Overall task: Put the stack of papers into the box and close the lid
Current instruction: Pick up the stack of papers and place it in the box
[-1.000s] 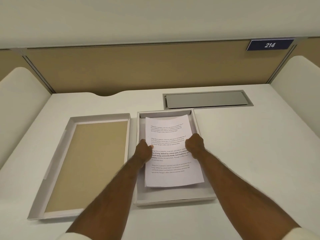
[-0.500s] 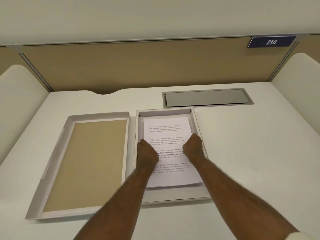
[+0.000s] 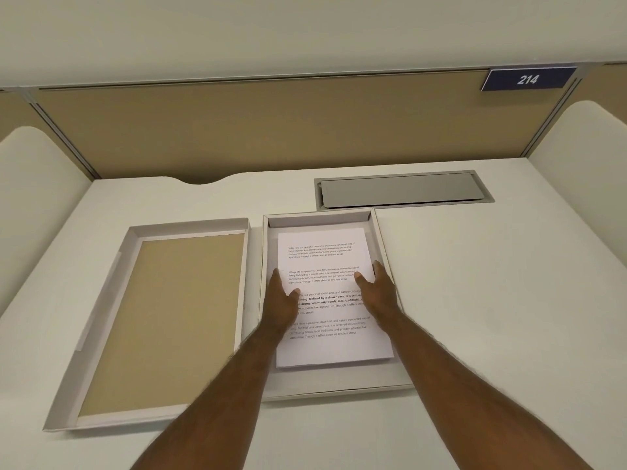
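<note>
Papers (image 3: 330, 347): white, black print. Box (image 3: 385, 252): grey-white. Lid (image 3: 163, 320): tan inside, pale rim. Counter (image 3: 492, 300): off-white.

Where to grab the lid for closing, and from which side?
Take the lid by its two long side walls, one of the hands on each, coming from above. It lies open side up, left of the box, so it probably needs flipping first. The raised rim gives an edge to pinch; the wide flat panel does not.
</note>
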